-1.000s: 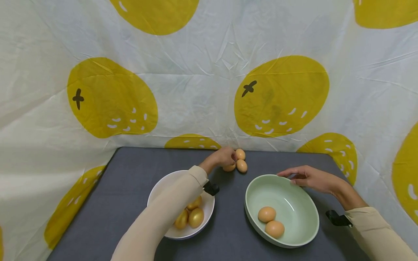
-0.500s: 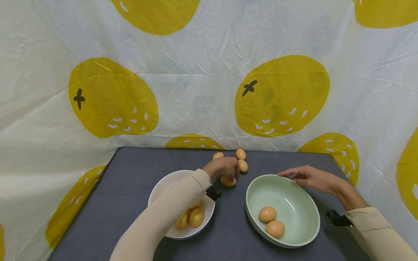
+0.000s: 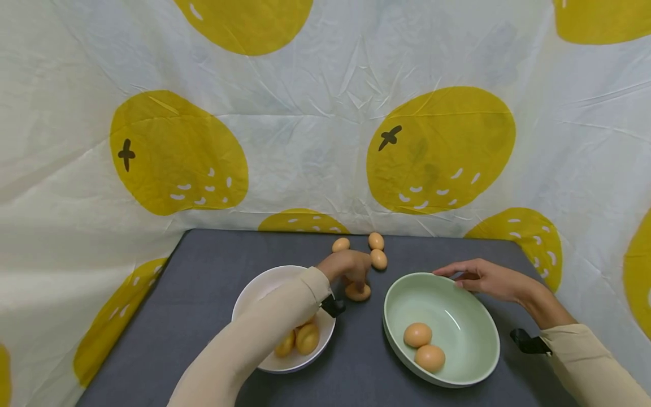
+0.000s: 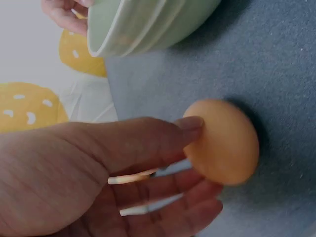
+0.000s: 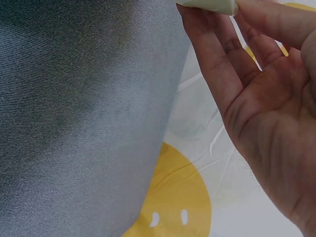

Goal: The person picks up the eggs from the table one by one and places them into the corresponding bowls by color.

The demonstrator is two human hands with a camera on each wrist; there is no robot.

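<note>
Between the thumb and fingers of my left hand (image 3: pixel 348 265) a brown egg (image 3: pixel 358 293) is pinched, low over the grey table. The left wrist view shows this egg (image 4: pixel 224 143) up close, the thumb on one side and fingertips on the other. My right hand (image 3: pixel 490 278) holds the far rim of a pale green bowl (image 3: pixel 468 316). In the right wrist view, its thumb and fingers (image 5: pixel 212 59) pinch the bowl's edge. Two brown eggs, one behind (image 3: pixel 417 334) and one in front (image 3: pixel 430 358), lie inside the green bowl.
Three more brown eggs lie at the table's back: one at left (image 3: pixel 341 245), a far one (image 3: pixel 376 241) and a nearer one (image 3: pixel 378 259). Under my left forearm stands a white bowl (image 3: pixel 246 299) with golden eggs (image 3: pixel 307 338). A lemon-print cloth (image 3: pixel 305 152) hangs behind.
My left hand has drawn one brown egg from the back group toward me, uncovering the egg at back left. My right hand stays at the green bowl's rim.
</note>
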